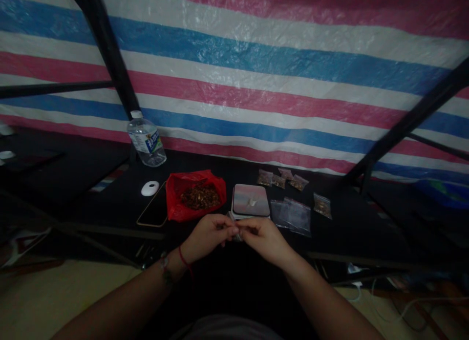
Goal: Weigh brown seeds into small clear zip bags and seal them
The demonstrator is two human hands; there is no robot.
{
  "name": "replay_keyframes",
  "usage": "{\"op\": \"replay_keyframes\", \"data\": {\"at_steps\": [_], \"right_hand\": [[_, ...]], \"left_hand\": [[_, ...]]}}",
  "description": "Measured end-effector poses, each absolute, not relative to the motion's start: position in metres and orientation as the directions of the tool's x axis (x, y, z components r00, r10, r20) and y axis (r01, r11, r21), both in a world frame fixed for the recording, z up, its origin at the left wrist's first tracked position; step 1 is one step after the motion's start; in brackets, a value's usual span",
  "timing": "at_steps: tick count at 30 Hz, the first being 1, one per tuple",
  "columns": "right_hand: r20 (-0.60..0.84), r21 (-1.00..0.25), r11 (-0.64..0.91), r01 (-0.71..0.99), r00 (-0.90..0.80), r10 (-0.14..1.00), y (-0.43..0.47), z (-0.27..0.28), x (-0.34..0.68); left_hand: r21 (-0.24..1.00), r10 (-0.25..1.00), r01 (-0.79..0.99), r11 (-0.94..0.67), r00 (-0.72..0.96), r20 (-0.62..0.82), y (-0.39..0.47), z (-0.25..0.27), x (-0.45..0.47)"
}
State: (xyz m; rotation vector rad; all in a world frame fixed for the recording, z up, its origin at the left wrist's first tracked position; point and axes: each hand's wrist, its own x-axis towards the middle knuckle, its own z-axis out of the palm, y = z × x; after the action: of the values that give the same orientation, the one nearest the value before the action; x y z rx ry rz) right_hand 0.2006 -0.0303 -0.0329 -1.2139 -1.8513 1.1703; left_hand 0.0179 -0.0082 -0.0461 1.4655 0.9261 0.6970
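Close to the table's front edge, my left hand (210,232) and my right hand (264,240) meet fingertip to fingertip. Both pinch a small clear plastic bag (238,237), mostly covered by my fingers; its contents are hard to make out. Just beyond them lies a flat digital scale (251,196) with a small pale bit on its plate. To the left, a red plastic bag (174,203) stands open, full of brown dried pieces (201,197). Flat clear zip bags (297,216) rest right of the scale.
Several small filled bags (278,181) lie behind the scale, and one filled bag (322,206) sits farther right. Left are a phone (154,210), a white oval object (150,188) and a plastic bottle (146,140). Dark metal bars (113,56) rise before a striped sheet (256,95).
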Motion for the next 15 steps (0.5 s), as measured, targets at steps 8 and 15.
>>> {"op": "replay_keyframes", "data": {"at_steps": [8,15], "right_hand": [[0.113,-0.726,0.314,0.612,-0.344,0.932,-0.032,-0.036,0.195],[0.087,-0.477,0.219,0.851,-0.202,0.975,-0.032,-0.034,0.193]], "left_hand": [[0.959,0.867,0.268,-0.094,0.496,-0.054,-0.015,-0.049,0.024],[0.916,0.905,0.401,-0.022,0.396,-0.152,-0.011,-0.055,0.025]]}}
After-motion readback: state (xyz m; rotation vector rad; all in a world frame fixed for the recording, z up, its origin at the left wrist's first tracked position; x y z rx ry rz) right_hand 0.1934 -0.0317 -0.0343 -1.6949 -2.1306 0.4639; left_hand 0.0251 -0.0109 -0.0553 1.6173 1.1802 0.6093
